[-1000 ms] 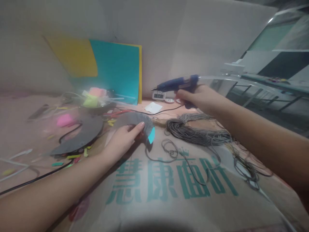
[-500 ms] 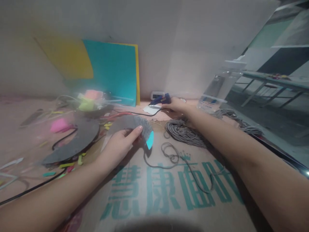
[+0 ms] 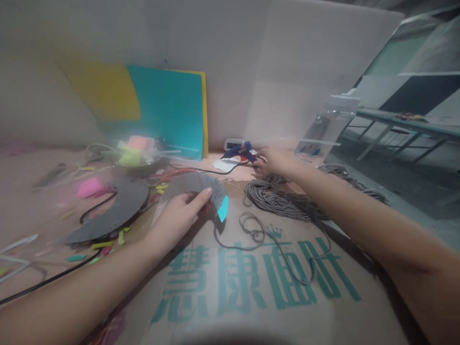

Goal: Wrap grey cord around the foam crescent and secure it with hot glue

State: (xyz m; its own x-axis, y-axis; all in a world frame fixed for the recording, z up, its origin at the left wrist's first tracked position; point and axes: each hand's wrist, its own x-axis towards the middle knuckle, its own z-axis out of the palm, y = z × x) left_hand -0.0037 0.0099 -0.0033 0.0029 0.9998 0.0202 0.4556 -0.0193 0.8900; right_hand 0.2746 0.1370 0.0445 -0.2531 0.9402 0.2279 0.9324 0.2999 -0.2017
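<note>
Head view of a cluttered worktop (image 3: 43, 201) covered in front by a sheet of printed cardboard (image 3: 251, 287). The left hand (image 3: 176, 218) rests on a grey fan-shaped piece (image 3: 201, 184), thumb laid along its top and fingers curled beneath, pinning it at the cardboard's far edge; a small teal tab (image 3: 223, 208) projects from the piece's right end. The right hand (image 3: 275, 162) is stretched far forward beside a blue glue gun (image 3: 240, 151), which lies near the back wall with its nozzle pointing left over a white paper scrap (image 3: 224, 164); the fingers touch or nearly touch its handle, and whether they grip it cannot be told. A coil of grey cord (image 3: 276, 199) lies just below the right wrist, with loose loops trailing onto the cardboard. Left of the fan-shaped piece lies a dark grey arc (image 3: 118, 211), with coloured foam scraps (image 3: 108, 242) scattered near it. Teal and yellow sheets (image 3: 168, 110) lean against the wall behind.
</note>
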